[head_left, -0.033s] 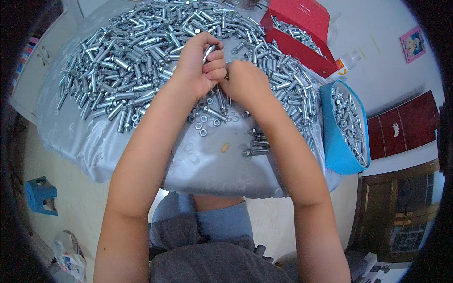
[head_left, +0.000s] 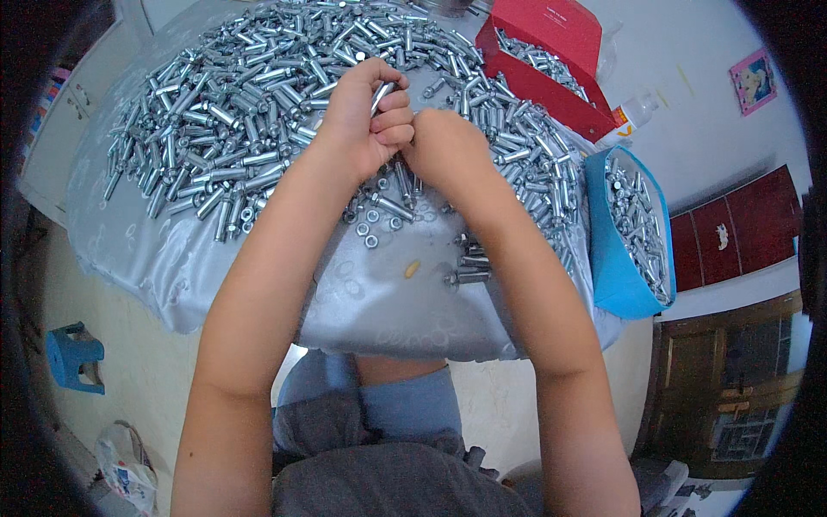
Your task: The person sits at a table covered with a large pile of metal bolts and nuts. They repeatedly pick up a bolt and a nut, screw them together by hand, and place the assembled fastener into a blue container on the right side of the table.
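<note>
The left hand (head_left: 366, 116) is pinching a shiny bolt (head_left: 380, 95). The right hand (head_left: 444, 146) is maybe curling shut beside it; nothing looks moved

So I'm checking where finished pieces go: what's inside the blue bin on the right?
The blue bin holds a heap of silvery metal bolts or sleeves, like those spread over the table. The heap covers the bottom of the bin, so what lies deeper cannot be seen.

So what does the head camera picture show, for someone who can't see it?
Two bare hands, left hand and right hand, meet over a table heaped with silver bolts; the left holds one bolt. A red box and a blue bin of bolts sit at right.
</note>
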Demonstrator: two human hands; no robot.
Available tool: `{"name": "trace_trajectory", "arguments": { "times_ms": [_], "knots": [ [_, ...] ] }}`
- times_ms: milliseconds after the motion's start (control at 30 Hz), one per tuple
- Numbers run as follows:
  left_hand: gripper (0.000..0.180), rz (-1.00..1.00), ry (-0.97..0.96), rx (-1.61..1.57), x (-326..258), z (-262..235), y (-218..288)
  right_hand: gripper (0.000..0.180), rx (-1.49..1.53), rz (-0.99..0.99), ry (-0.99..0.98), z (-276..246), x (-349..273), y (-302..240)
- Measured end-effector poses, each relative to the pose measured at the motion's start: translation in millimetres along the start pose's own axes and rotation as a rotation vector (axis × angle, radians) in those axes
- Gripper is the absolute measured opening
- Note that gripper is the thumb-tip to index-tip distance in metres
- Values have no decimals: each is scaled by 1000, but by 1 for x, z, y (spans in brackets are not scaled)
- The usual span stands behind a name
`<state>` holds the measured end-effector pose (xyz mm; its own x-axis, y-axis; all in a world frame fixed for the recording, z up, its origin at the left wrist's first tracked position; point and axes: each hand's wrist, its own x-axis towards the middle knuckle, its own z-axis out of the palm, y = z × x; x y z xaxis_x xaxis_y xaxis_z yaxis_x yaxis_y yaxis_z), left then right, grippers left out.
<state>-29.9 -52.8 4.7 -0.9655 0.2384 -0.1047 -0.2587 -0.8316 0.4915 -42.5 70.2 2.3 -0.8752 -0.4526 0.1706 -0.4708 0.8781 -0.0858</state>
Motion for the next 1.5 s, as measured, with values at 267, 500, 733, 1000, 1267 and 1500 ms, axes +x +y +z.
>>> {"name": "trace_trajectory", "arguments": {
  "times_ms": [267, 500, 733, 1000, 1267, 1500],
  "knots": [
    [11, 15, 14, -15, 2, 1, 1, 18, 123, -69, 60, 13, -6, 17],
    [15, 41, 58, 253, -3, 6, -3, 20, 313, 60, 13, 4, -37, 48],
    [21, 132, 159, 723, -9, 19, -23, 17, 532, 9, 225, 2, -55, 60],
    [24, 68, 47, 907, -18, 24, -41, 13, 1486, 24, 121, -11, -53, 49],
    [22, -39, -127, 774, -12, 18, -40, 15, 1550, 9, 174, -17, -57, 48],
    [22, -83, -153, 605, -12, 17, -41, 12, 1278, -85, 394, -9, -57, 48]
  ]
}}
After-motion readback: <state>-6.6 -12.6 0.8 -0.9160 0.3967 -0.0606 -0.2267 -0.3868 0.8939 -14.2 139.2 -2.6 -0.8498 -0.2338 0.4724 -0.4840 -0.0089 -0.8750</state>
